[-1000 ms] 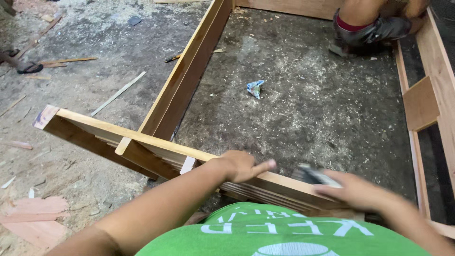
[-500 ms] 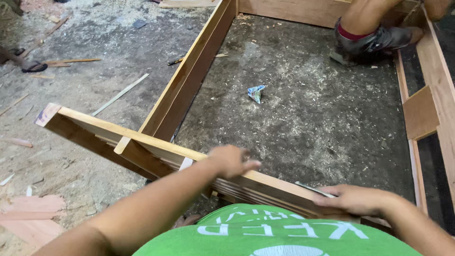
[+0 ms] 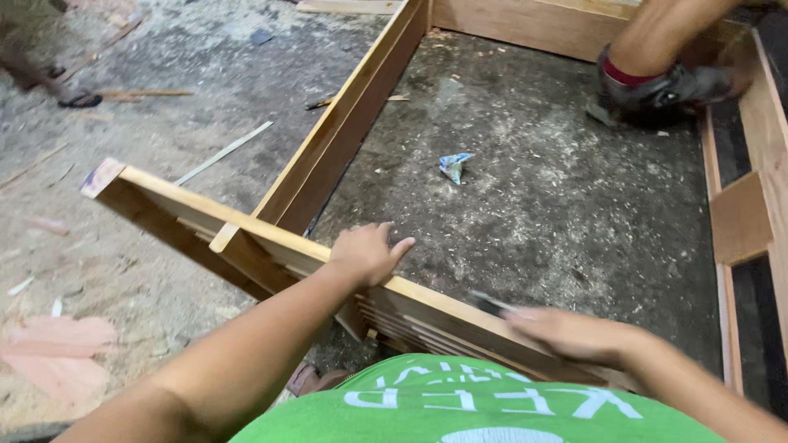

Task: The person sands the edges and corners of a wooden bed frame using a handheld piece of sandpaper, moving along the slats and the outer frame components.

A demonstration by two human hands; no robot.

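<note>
- The left hand (image 3: 365, 253) rests palm-down on the top edge of the near wooden rail (image 3: 271, 242), fingers spread flat and closed on nothing; it seems to steady the board.
- The right hand (image 3: 566, 335) presses a small flat thing, probably a sanding pad (image 3: 492, 303) (blurred, so I cannot tell for sure), against the same rail further along, fingers laid over it.
- The rail runs slantwise across the front of the view and meets a long side board (image 3: 345, 131) at a corner; together with the far board (image 3: 525, 20) and right side board (image 3: 767, 107) it closes a big frame lying on the floor (image 3: 542, 197).
- As a judgement: the frame looks joined already and surface work on the near rail is under way, with most of its length left.
- Sawdust and a crumpled wrapper (image 3: 454, 166) lie inside the frame; another person's leg (image 3: 665, 41) is at the far corner.
</note>
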